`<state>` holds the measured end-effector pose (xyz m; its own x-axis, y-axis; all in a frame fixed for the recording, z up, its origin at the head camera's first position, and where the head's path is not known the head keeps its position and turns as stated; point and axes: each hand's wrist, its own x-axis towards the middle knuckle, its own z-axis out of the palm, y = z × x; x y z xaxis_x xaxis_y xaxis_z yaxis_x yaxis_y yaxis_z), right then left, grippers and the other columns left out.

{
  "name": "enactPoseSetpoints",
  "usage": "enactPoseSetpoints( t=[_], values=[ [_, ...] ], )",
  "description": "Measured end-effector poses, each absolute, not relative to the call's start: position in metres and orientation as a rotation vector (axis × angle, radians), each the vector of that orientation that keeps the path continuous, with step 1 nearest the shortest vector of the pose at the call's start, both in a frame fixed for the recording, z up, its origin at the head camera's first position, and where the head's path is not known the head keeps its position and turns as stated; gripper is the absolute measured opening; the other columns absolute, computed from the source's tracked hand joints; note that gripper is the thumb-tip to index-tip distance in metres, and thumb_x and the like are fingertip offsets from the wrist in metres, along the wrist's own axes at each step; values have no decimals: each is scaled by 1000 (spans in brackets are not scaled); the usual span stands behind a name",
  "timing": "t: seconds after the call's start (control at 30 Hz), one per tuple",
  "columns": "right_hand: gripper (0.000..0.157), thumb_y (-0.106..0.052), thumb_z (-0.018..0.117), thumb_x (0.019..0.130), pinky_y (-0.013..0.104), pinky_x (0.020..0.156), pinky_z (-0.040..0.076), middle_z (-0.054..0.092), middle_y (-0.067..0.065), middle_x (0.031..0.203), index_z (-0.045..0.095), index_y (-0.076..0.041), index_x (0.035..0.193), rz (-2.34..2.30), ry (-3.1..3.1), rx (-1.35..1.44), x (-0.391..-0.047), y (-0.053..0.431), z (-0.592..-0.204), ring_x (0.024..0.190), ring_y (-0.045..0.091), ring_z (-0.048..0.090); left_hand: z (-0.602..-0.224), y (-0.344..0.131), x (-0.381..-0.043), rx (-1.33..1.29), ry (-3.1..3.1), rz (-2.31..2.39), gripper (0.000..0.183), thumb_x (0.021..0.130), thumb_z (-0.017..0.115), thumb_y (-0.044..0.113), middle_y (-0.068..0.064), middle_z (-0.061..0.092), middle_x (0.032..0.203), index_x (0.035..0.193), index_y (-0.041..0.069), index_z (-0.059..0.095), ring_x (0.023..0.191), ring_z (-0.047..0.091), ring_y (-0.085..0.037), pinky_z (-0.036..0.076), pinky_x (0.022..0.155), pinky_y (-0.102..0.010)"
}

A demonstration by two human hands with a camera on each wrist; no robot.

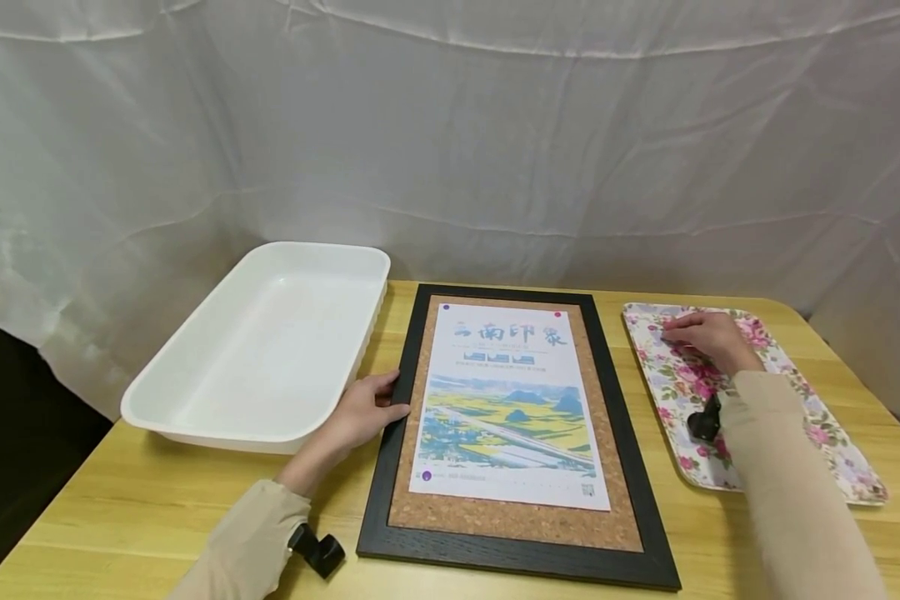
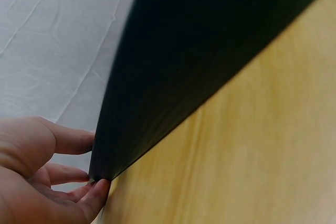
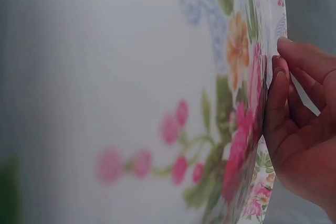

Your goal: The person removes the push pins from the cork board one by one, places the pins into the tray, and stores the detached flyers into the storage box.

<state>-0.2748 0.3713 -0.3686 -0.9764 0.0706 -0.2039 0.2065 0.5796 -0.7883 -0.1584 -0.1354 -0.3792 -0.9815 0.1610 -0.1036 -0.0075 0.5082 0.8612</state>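
Note:
A black-framed cork board (image 1: 645, 500) lies on the table with a printed landscape poster (image 1: 510, 417) on it. Small round pins sit at the poster's corners: a blue pin (image 1: 446, 307), a pink pin (image 1: 558, 314) and a purple pin (image 1: 427, 476). My left hand (image 1: 363, 410) holds the board's left edge, thumb and fingers about the black frame (image 2: 142, 82). Over the upper left of a floral tray (image 1: 855, 475), my right hand (image 1: 712, 337) has its thumb and fingertips drawn together close to the surface. I cannot tell whether something small is between them.
A deep white basin (image 1: 270, 358) stands at the left, its rim close to my left wrist. The wooden table (image 1: 120, 508) shows around everything, and a pale cloth (image 1: 465, 150) hangs behind. Each wrist carries a small black camera mount.

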Motion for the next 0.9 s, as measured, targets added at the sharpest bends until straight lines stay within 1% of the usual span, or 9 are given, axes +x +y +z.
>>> enactPoseSetpoints(
  t=[0.23,0.37,0.47,0.53,0.6,0.73,0.83,0.9],
  values=[
    [43,-17,64,95,27,65,54,67,-4,85,56,13,125,-1363,2638,198,-274,371,-369,71,11,62,-380,-136,-157,126,2576,1469,62,92,64,2,-24,54,128,145,-9,35,111,56,-33,51,85,-39],
    [46,-19,64,95,27,65,53,67,-4,87,55,12,127,-1337,2644,195,-273,370,-369,72,11,61,-381,-136,-157,118,2578,1469,62,91,65,2,-23,55,127,145,-9,36,110,56,-32,51,85,-39],
    [47,-20,61,97,26,67,54,66,-3,91,53,13,129,-1324,2642,178,-271,371,-367,74,9,61,-382,-135,-158,117,2579,1473,62,91,65,2,-23,55,127,145,-8,36,110,56,-32,51,85,-39],
    [49,-23,58,99,26,69,54,66,1,97,51,14,130,-1331,2631,173,-271,370,-365,77,9,61,-382,-135,-158,120,2580,1472,61,91,65,3,-23,55,128,145,-8,36,110,57,-32,51,85,-38],
    [53,-28,54,101,25,70,53,64,9,106,49,14,132,-1303,2642,173,-272,370,-363,82,10,59,-381,-135,-158,119,2583,1469,61,92,65,3,-23,55,128,145,-8,36,111,56,-32,51,85,-38],
    [60,-38,48,102,25,74,48,51,23,125,46,11,135,-1213,2670,191,-273,367,-360,96,20,52,-380,-137,-158,103,2585,1457,62,92,65,5,-22,55,128,145,-7,36,112,56,-32,51,86,-39],
    [59,-38,44,103,31,78,47,45,28,130,45,11,136,-1200,2681,173,-272,363,-357,103,28,49,-380,-138,-157,93,2580,1449,62,92,65,6,-22,54,129,146,-6,36,112,55,-32,50,87,-40],
    [59,-37,42,103,35,80,48,45,29,129,44,12,135,-1203,2695,150,-270,360,-355,105,30,49,-379,-138,-157,94,2578,1446,62,92,65,6,-22,54,129,146,-6,36,112,55,-32,50,87,-40]
  ],
)
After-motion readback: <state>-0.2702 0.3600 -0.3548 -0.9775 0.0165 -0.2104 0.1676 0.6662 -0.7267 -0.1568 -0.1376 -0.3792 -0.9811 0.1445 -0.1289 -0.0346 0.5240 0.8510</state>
